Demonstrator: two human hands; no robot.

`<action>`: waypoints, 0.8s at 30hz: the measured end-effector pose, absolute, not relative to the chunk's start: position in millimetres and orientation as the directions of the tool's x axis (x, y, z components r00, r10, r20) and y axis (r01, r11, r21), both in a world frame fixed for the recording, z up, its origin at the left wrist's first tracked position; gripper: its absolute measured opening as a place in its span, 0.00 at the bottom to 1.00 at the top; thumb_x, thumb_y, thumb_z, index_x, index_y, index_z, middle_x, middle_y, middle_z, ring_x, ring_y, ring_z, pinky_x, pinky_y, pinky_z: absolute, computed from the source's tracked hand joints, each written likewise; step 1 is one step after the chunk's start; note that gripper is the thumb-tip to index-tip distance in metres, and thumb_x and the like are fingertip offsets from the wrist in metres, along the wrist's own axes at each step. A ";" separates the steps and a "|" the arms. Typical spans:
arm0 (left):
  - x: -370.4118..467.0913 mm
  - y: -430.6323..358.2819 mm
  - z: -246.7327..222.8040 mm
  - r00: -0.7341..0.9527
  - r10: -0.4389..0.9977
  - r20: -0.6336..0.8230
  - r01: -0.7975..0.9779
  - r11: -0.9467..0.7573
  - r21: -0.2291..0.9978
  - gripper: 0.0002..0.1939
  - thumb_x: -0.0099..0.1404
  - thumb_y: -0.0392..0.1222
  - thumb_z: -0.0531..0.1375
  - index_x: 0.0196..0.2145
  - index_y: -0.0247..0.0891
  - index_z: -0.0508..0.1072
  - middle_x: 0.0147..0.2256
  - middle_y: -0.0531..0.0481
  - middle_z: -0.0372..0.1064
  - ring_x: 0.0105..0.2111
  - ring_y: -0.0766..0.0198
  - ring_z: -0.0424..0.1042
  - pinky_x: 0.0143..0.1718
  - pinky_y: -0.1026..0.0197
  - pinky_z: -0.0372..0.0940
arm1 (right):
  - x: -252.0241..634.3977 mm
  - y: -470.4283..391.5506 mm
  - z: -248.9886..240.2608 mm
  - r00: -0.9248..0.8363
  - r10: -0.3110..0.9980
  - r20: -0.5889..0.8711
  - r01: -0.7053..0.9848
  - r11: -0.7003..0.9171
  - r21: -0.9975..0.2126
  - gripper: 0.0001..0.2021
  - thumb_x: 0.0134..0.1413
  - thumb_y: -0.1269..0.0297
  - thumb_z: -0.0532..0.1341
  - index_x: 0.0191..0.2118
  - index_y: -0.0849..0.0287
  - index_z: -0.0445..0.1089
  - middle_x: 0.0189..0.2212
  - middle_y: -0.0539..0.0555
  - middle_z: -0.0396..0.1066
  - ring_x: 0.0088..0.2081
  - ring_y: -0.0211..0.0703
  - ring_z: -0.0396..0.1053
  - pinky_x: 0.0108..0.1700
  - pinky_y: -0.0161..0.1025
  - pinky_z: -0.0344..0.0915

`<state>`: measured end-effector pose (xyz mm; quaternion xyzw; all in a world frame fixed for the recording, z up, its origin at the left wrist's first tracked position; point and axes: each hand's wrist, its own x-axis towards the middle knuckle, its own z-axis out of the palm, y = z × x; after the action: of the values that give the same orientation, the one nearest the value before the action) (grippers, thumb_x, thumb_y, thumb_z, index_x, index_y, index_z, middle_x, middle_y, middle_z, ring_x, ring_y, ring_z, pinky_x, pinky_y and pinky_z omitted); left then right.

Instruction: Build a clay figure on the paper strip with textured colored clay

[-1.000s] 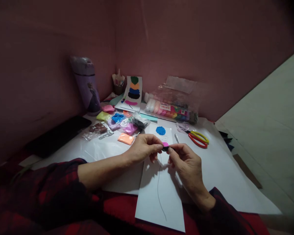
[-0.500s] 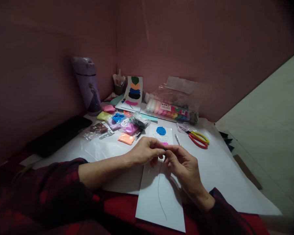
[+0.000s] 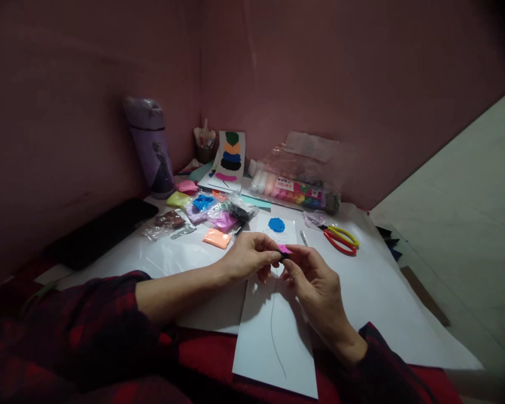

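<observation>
At the far left, a dark flat case (image 3: 103, 227) lies along the table edge, and behind it a purple bottle (image 3: 150, 147) stands upright against the wall. Next come small bags of coloured clay (image 3: 202, 212), scattered close together, with an orange lump (image 3: 216, 238) lying nearest to me. Behind them a card with coloured clay patches (image 3: 230, 160) leans at the wall.

My left hand (image 3: 248, 258) has its thumb and forefinger pressed together on 1 end of a small dark bit of clay (image 3: 283, 256). My right hand (image 3: 313, 278) pinches the other end of the same bit, so both hands meet just above the white sheet (image 3: 273, 336). The bit sits between my fingertips, off the paper, over the sheet's upper part. On that sheet a thin drawn line runs toward me, a pink patch (image 3: 284, 248) shows just behind my fingers, and a blue patch (image 3: 276, 225) lies farther up.

To the right, red and yellow scissors (image 3: 340, 238) rest on the table, and a big clear bag of clay sticks (image 3: 303, 177) sits behind them.
</observation>
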<state>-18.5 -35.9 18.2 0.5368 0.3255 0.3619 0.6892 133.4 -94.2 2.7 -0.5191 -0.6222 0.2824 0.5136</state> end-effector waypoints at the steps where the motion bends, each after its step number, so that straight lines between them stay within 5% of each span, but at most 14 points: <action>1: -18.6 -36.1 19.1 0.520 0.852 -0.063 -0.155 0.167 0.974 0.13 0.50 0.41 0.66 0.30 0.30 0.69 0.20 0.53 0.68 0.14 0.70 0.65 0.14 0.67 0.63 | 133.2 -94.6 2.9 0.078 0.938 0.338 0.351 0.292 -0.890 0.09 0.58 0.64 0.59 0.44 0.57 0.68 0.27 0.49 0.72 0.23 0.37 0.68 0.25 0.36 0.67; 13: -18.0 -37.4 13.5 0.587 0.808 -0.047 -0.150 0.165 0.975 0.15 0.49 0.41 0.67 0.33 0.30 0.71 0.20 0.53 0.68 0.14 0.70 0.65 0.14 0.66 0.63 | 132.0 -92.9 4.8 0.140 0.936 0.322 0.257 0.280 -0.925 0.04 0.56 0.64 0.62 0.35 0.58 0.71 0.22 0.49 0.70 0.22 0.36 0.65 0.24 0.35 0.64; 24: -20.0 -37.2 16.2 0.586 0.810 -0.027 -0.150 0.142 0.979 0.16 0.51 0.46 0.66 0.29 0.32 0.67 0.14 0.55 0.65 0.12 0.70 0.63 0.14 0.68 0.60 | 135.6 -93.7 2.2 0.001 0.932 0.362 0.376 0.335 -0.864 0.09 0.57 0.63 0.62 0.43 0.54 0.72 0.33 0.52 0.73 0.31 0.40 0.70 0.30 0.37 0.68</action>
<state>-20.0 -37.2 16.2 0.5569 0.2963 0.3451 0.6949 135.6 -93.7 2.2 -0.5041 -0.6489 0.2802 0.4963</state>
